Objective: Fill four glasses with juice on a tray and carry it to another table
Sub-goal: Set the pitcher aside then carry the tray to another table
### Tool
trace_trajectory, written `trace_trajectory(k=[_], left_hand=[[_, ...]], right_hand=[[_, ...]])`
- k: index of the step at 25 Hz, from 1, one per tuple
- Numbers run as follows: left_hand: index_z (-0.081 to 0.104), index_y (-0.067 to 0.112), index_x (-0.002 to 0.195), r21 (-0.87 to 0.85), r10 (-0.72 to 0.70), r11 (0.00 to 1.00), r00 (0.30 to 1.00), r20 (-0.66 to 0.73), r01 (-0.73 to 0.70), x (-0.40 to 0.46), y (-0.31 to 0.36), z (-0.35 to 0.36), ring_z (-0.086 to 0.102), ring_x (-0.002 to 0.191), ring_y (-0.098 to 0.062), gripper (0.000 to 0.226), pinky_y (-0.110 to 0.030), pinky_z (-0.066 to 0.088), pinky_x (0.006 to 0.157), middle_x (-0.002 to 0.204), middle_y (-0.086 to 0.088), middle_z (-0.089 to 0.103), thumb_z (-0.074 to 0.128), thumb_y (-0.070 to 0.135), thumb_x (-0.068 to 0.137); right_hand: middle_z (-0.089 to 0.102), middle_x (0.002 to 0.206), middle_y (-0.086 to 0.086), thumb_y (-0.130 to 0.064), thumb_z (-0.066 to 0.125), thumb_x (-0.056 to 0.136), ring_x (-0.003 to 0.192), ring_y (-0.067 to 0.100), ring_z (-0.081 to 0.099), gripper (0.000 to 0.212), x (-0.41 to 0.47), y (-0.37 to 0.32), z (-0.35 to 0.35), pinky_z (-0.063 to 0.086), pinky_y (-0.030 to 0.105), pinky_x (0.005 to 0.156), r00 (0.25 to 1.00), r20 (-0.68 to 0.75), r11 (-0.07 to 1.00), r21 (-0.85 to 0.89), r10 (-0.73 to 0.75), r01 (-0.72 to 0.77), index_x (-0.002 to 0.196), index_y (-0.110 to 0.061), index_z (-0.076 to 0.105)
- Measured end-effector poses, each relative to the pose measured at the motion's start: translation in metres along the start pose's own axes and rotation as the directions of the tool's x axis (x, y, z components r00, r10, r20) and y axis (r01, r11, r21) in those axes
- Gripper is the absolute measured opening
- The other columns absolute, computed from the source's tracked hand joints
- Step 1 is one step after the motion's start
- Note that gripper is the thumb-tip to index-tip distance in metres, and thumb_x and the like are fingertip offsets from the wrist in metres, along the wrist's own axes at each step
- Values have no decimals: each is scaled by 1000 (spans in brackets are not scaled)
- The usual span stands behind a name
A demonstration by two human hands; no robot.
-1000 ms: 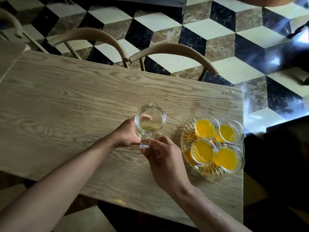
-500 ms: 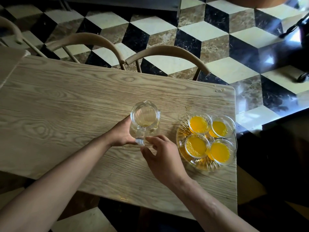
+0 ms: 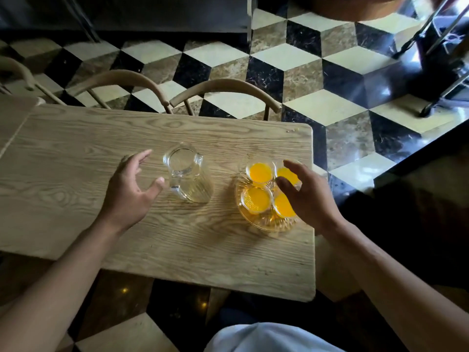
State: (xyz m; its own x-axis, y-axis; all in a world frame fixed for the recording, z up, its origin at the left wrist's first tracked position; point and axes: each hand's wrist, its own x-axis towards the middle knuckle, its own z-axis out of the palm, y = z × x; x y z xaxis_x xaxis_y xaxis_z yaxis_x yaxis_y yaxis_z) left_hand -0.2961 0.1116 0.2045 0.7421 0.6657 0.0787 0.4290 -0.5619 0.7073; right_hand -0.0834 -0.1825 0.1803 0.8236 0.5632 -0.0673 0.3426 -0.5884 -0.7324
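Observation:
A round cut-glass tray (image 3: 256, 221) sits near the right end of the wooden table (image 3: 76, 179). On it stand several glasses of orange juice (image 3: 256, 199), close together. An almost empty clear glass jug (image 3: 187, 174) stands upright on the table left of the tray. My left hand (image 3: 129, 191) is open just left of the jug, thumb near its handle, holding nothing. My right hand (image 3: 307, 196) is open with fingers spread over the right side of the tray, covering part of two glasses.
Two curved wooden chair backs (image 3: 225, 94) stand against the table's far edge. The table's right edge (image 3: 313, 199) is close beside the tray. A black, white and brown patterned floor (image 3: 330, 80) lies beyond. A dark stand with metal legs (image 3: 436, 62) is at the far right.
Both hands have let go of the jug, which now stands alone. My left hand drew back to the left and my right hand moved right over the tray.

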Motion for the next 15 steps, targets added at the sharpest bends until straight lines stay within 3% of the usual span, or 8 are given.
trace_trajectory(k=[3, 5, 7, 9, 11, 15], left_hand=[[51, 43, 134, -67, 42, 997, 999, -18, -43, -28, 45, 19, 59, 131, -16, 61, -31, 52, 106, 141, -8, 60, 76, 7, 91], [58, 26, 137, -103, 59, 993, 998, 18, -57, -44, 66, 43, 62, 126, -10, 53, -24, 52, 103, 136, -3, 64, 76, 10, 90], [64, 18, 133, -93, 65, 994, 995, 81, -58, -56, 78, 67, 64, 118, -6, 46, -17, 52, 99, 128, 1, 66, 73, 16, 88], [72, 12, 122, 3, 60, 998, 989, 135, -61, -60, 76, 90, 68, 108, -14, 34, -23, 55, 96, 120, -1, 69, 74, 11, 88], [76, 9, 112, 120, 27, 991, 978, 208, -53, -62, 67, 114, 70, 99, -25, 24, -35, 57, 93, 113, -5, 72, 71, 4, 90], [76, 5, 116, 178, -136, 980, 944, 301, 85, -55, 36, 154, 70, 106, -31, 26, -32, 51, 94, 114, -14, 76, 60, 0, 97]], right_hand=[[67, 138, 6, -31, 68, 97, 118, 28, 65, 48, -12, 24, -28, 50, 40, 102, 999, -42, 1000, 29, 1, 1, 142, -15, 60], [67, 137, 6, -28, 70, 97, 120, 26, 64, 46, -19, 40, -40, 48, 35, 102, 998, -60, 999, 36, 1, 2, 140, -13, 62], [68, 134, 8, -26, 71, 96, 121, 26, 64, 44, -24, 57, -46, 49, 39, 105, 998, -68, 999, 44, 16, -13, 136, -12, 64], [69, 130, 10, -24, 72, 94, 116, 27, 67, 42, -28, 73, -45, 54, 49, 101, 995, -89, 998, 61, 34, -29, 133, -10, 65], [70, 126, 12, -20, 74, 93, 109, 27, 70, 41, -31, 88, -44, 58, 51, 94, 993, -102, 997, 59, 61, -56, 132, -9, 64], [71, 120, 15, -15, 73, 94, 98, 20, 70, 40, -33, 115, -30, 61, 38, 89, 986, -87, 989, 52, 145, -141, 131, -4, 64]])
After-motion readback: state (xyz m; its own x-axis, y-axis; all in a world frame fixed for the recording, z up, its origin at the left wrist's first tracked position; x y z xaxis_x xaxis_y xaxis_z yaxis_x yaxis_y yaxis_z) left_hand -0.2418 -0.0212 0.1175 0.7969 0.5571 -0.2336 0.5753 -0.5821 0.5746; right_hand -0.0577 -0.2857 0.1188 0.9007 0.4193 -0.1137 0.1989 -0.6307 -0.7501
